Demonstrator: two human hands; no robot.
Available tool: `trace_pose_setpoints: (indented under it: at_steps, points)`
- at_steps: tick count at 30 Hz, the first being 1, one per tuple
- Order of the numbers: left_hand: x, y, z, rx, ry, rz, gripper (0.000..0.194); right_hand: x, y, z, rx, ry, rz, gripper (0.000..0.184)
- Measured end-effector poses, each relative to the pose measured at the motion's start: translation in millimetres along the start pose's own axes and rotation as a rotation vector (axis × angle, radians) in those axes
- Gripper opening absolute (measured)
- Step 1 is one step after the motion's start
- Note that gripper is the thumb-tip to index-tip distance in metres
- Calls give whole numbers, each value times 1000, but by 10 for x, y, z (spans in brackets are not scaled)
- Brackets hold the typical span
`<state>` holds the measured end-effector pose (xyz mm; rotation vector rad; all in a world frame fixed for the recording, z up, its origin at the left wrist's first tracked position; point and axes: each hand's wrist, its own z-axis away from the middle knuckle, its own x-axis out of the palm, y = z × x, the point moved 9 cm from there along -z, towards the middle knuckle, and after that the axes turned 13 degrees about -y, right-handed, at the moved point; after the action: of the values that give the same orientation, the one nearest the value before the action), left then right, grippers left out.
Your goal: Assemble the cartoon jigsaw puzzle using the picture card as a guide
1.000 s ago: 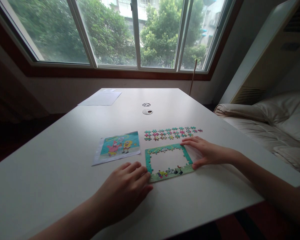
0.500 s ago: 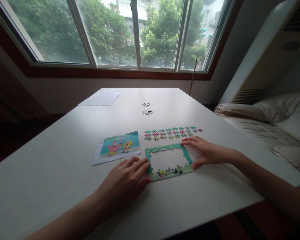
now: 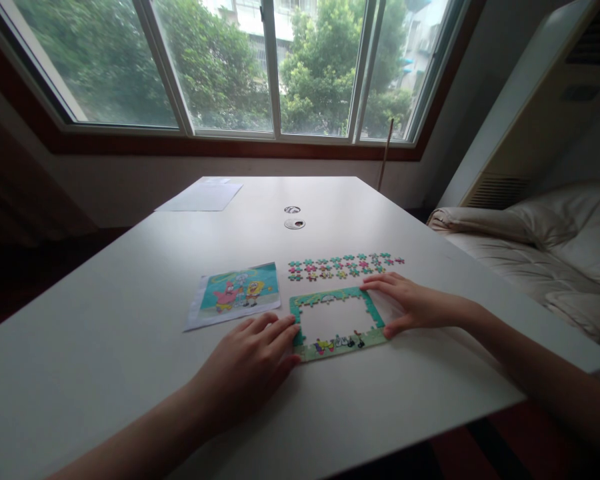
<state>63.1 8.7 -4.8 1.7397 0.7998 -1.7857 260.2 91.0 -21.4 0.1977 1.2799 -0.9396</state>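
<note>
The assembled border of a jigsaw puzzle (image 3: 373, 338), green and teal with cartoon figures along its near strip, lies flat on the white table. Its middle is open, showing the tabletop. My left hand (image 3: 253, 357) grips the left side, fingers on the edge and thumb by the near left corner. On the opposite side, my right hand (image 3: 415, 301) spans the border, fingertips at the far right corner and thumb at the near right one. Just beyond lie several loose puzzle pieces (image 3: 336, 261) in rows. A printed cartoon picture (image 3: 240, 293) rests left of the border.
The white table (image 3: 130, 313) reaches toward a window (image 3: 220, 67). Two round inserts (image 3: 295, 224) are set in its far middle. Sheets of paper (image 3: 200, 197) lie at the far left. A pale sofa (image 3: 545, 247) stands on the right, near a thin stick (image 3: 385, 153).
Almost nothing differs. Both hands keep their places on the puzzle border, and the pieces and picture stay where they were; the view shifts very slightly.
</note>
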Motion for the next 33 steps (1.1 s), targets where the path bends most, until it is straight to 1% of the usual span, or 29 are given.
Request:
trace_pose_setpoints:
  at_steps: [6, 9, 11, 13, 17, 20, 22, 25, 29, 33]
  points:
    - [-20, -5, 6, 14, 51, 5, 29, 10, -4, -4, -4, 9, 2, 84]
    - [-11, -12, 6, 14, 60, 8, 28, -39, 30, 11, -24, 24, -11, 78]
    - [-4, -14, 6, 18, 61, 7, 29, -135, 131, 43, -28, 68, -38, 70]
    - [2, -13, 5, 23, 57, 2, 29, -271, 329, 97, 9, 145, -54, 62]
    - [-2, -16, 8, 22, 55, 5, 28, -512, 893, 237, 164, 311, -9, 46]
    - [-6, -12, 6, 23, 51, 16, 27, -559, 1253, 288, 261, 363, 18, 37]
    - [0, -10, 2, 24, 45, 19, 26, -534, 1399, 278, 295, 354, 21, 37]
    - [16, -13, -1, 25, 41, 16, 28, -485, 1481, 241, 309, 318, 17, 38]
    - [25, -17, 1, 29, 45, 4, 30, -474, 1480, 231, 309, 299, 12, 36]
    - [23, -15, 4, 28, 52, -12, 30, -480, 1479, 245, 321, 306, -10, 34]
